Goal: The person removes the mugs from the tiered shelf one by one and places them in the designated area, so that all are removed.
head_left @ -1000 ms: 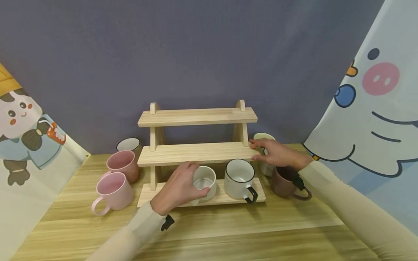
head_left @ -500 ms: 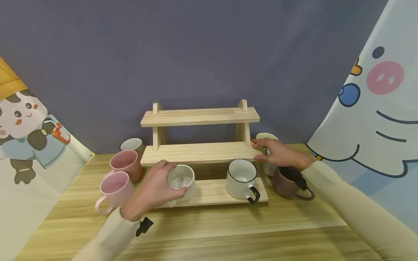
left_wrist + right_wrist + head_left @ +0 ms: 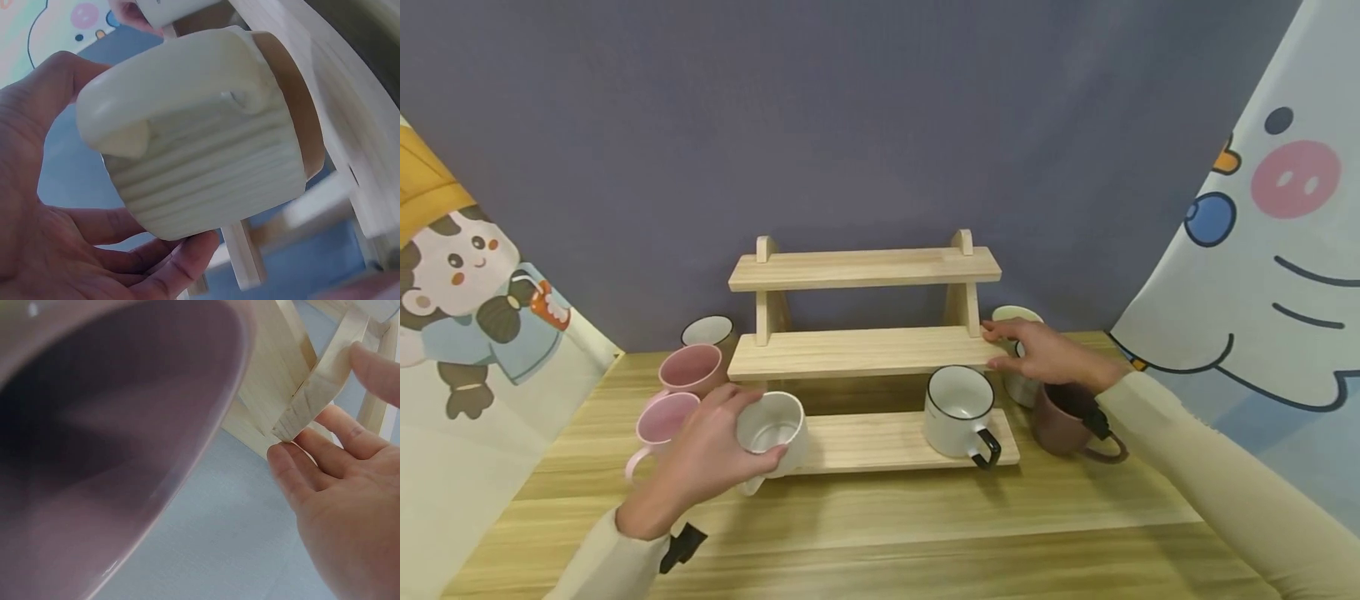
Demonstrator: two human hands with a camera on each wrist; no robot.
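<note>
A white ribbed mug (image 3: 772, 429) hangs at the left end of the rack's lowest board, in the grip of my left hand (image 3: 706, 457). Thumb and fingers span its upper part; the left wrist view shows the handle (image 3: 175, 81) towards the camera. My right hand (image 3: 1047, 354) holds the right end of the wooden shelf rack's (image 3: 865, 352) middle board. In the right wrist view, thumb and fingers lie on opposite sides of that board (image 3: 319, 390). A white enamel mug (image 3: 955, 421) with black rim and handle stands on the lowest board's right part.
Left of the rack stand a light pink mug (image 3: 662, 421), a darker pink mug (image 3: 692, 371) and a black-rimmed mug (image 3: 711, 329). On the right, a brown mug (image 3: 1052, 425) stands under my right wrist, near a pale-rimmed mug (image 3: 1017, 314). A grey cloth (image 3: 880, 125) hangs behind.
My left hand has carried the white ribbed mug leftward along the lowest board, from beside the enamel mug to its left end. The right hand keeps its hold on the rack.
</note>
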